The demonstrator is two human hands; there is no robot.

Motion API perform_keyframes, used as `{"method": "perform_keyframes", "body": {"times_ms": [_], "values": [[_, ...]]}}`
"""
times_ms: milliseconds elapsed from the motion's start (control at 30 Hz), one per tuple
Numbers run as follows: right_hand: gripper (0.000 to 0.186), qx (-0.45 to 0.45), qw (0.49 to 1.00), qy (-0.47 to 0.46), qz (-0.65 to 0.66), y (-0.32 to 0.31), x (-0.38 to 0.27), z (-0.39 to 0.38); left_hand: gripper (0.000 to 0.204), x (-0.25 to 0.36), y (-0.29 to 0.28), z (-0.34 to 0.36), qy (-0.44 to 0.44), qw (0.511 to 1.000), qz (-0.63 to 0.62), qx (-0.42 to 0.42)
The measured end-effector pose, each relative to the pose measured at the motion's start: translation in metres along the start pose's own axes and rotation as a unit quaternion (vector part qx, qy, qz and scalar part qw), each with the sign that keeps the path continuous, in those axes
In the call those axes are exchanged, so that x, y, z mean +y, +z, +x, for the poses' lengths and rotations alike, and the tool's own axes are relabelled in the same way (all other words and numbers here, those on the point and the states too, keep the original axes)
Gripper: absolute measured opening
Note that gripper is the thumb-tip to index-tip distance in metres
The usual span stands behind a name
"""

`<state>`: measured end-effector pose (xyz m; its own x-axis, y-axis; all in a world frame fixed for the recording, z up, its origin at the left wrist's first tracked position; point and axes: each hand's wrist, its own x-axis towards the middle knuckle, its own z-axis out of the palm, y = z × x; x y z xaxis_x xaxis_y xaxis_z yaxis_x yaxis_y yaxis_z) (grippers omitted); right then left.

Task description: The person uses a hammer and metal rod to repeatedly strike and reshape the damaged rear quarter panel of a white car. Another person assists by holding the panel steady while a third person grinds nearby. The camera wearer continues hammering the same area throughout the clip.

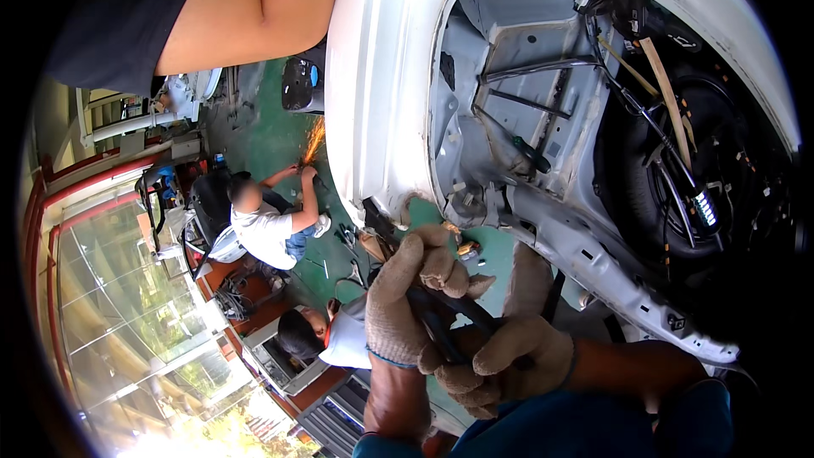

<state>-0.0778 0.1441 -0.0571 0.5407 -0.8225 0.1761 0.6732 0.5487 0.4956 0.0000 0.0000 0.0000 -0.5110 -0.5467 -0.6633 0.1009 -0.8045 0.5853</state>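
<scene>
Both my hands wear tan knitted work gloves and are close together at the lower middle. My left hand (403,305) curls around a black, curved, handle-like thing (441,331). My right hand (517,360) closes around its other end, thumb and fingers bent. The gloves cover much of it, so its exact kind cannot be made out. Just beyond my hands is the metal sill (593,254) of a white car body (377,76) with an open rear compartment. Inside the compartment lies a screwdriver (530,153) with a dark green handle, near black metal bars (543,66).
A black tyre (632,170), a wooden strip (666,97) and a lit work lamp (704,208) are at the right. Another person's bare arm (246,21) leans in at upper left. One person (267,229) crouches by flying sparks (315,140); another (343,339) is nearer. Tools (346,242) lie on the green floor.
</scene>
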Motion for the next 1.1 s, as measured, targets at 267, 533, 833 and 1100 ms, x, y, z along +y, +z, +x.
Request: {"method": "perform_keyframes", "body": {"times_ms": [267,533,833,1100], "values": [[0.05,-0.021,0.999,-0.022,-0.044,-0.021,0.003,0.004,0.039,0.0,0.003,0.005,0.002,0.992,0.113,0.052],[0.045,-0.087,0.992,-0.039,-0.078,-0.066,-0.002,0.019,0.034,-0.015,-0.015,0.01,0.079,0.991,0.106,-0.022],[0.045,0.065,0.939,0.032,-0.335,-0.055,-0.03,0.003,0.034,-0.018,-0.034,0.011,0.04,0.992,0.114,-0.028],[0.063,0.084,0.924,0.117,-0.355,-0.006,-0.045,-0.002,0.04,0.0,-0.017,-0.006,0.005,0.999,0.044,-0.003]]}}
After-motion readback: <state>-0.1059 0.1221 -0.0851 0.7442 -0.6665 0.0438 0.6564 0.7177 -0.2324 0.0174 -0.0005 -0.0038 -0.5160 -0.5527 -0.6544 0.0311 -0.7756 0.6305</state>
